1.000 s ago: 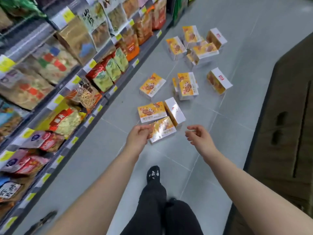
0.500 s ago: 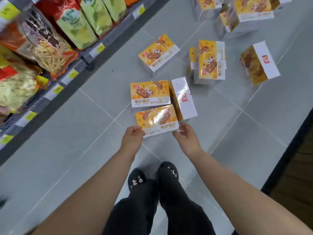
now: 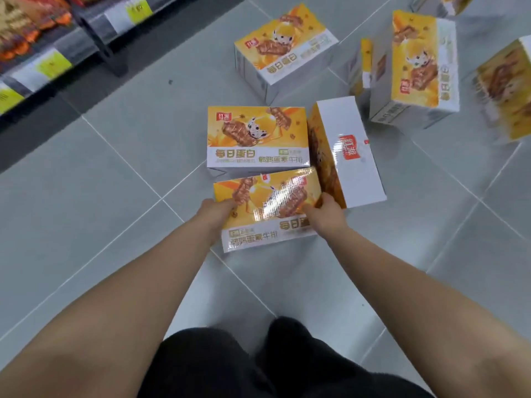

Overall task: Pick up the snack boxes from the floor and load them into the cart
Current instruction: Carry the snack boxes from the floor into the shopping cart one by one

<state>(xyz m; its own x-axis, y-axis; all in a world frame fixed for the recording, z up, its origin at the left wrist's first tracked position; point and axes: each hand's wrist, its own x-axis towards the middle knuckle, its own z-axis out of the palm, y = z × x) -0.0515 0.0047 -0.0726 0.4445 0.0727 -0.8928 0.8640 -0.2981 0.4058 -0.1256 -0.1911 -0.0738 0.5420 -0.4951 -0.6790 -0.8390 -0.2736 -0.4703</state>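
Observation:
Several yellow-and-white snack boxes lie on the grey tiled floor. The nearest snack box [image 3: 270, 209], wrapped in shiny film, is gripped at both ends: my left hand [image 3: 215, 215] clasps its left edge and my right hand [image 3: 326, 215] its right edge. Its near side looks tilted up a little. Right behind it lies a second box [image 3: 257, 136], face up. A third box [image 3: 349, 152] stands on its side, white face up, touching my right hand's end. More boxes lie farther off [image 3: 284, 47] and at the right [image 3: 416, 67]. No cart is in view.
A shop shelf [image 3: 57, 61] with yellow price tags and snack bags runs along the upper left. My dark-clad legs [image 3: 258, 366] are at the bottom centre. Another box [image 3: 505, 90] sits blurred at the right edge.
The camera has dropped closer to the floor. Both hands went from reaching in the air to the ends of the nearest box and have closed on it.

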